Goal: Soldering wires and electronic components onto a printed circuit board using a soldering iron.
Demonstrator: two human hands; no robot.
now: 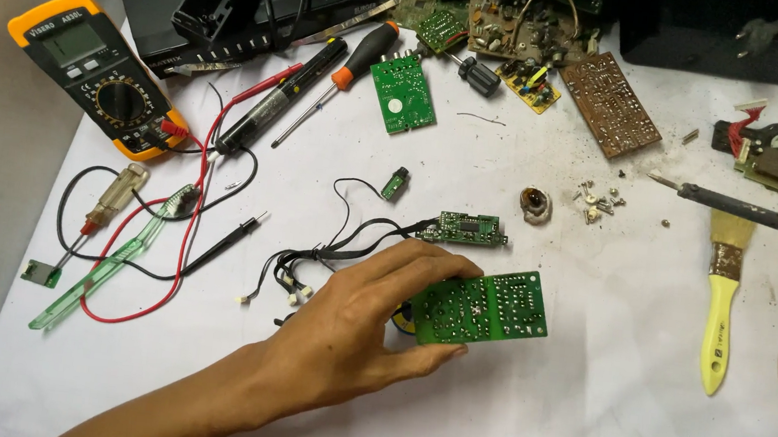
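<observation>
Between left hand (pixel 347 339) thumb and fingers sits the green circuit board (pixel 486 308).

We have one view only, from a head-worn camera. It looks steeply down and forward at close range onto the white tabletop (pixel 581 412), its far edge near the frame's top.

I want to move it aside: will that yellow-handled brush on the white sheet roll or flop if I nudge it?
The yellow-handled brush looks flat-handled, so it probably slides rather than rolls. The handle seems stiff; only the bristle end would bend. It likely weighs little.
</observation>
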